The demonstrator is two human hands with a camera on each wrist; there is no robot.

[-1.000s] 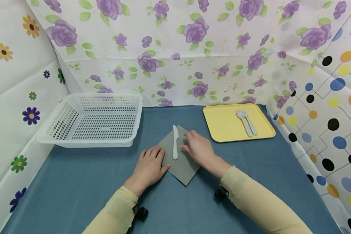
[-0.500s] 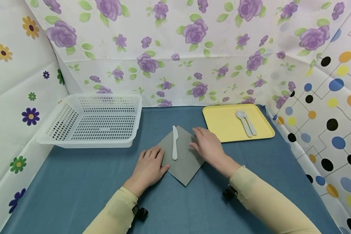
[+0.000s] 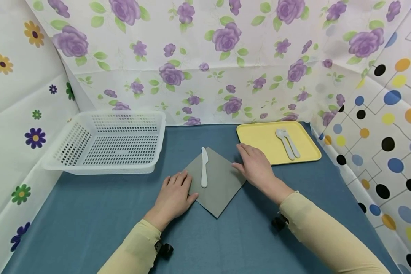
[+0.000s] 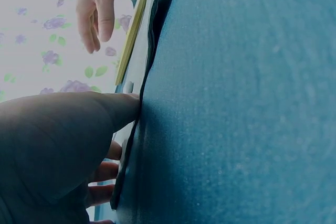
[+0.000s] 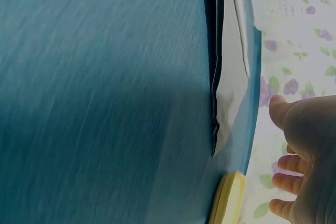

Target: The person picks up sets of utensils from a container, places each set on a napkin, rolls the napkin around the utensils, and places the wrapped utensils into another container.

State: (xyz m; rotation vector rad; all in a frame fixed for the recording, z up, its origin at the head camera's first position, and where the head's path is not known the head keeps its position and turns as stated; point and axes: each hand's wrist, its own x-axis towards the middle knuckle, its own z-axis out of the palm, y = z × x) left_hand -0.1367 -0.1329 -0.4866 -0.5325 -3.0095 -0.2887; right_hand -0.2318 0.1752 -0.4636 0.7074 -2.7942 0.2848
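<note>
A grey folded napkin (image 3: 217, 190) lies cornerwise on the blue cloth, its layered edge visible in both wrist views. On it rests a pale plastic knife (image 3: 204, 169), left of the middle, blade pointing away. My left hand (image 3: 174, 199) rests on the napkin's left corner with relaxed fingers; in the left wrist view its thumb (image 4: 123, 109) touches the edge. Above the right corner hovers my right hand (image 3: 257, 165), apart from the napkin and holding nothing. Its fingers (image 5: 289, 182) are loosely bent in the right wrist view.
A yellow tray (image 3: 260, 142) at the back right bears a spoon (image 3: 285, 144) and a fork (image 3: 292, 144), close beyond my right hand. A white perforated basket (image 3: 104, 167) stands at the back left. Patterned cloths hang behind and at both sides.
My right hand has moved to the right, from beside the knife to above the napkin's right corner, uncovering more of the napkin. The left hand and knife have stayed put.
</note>
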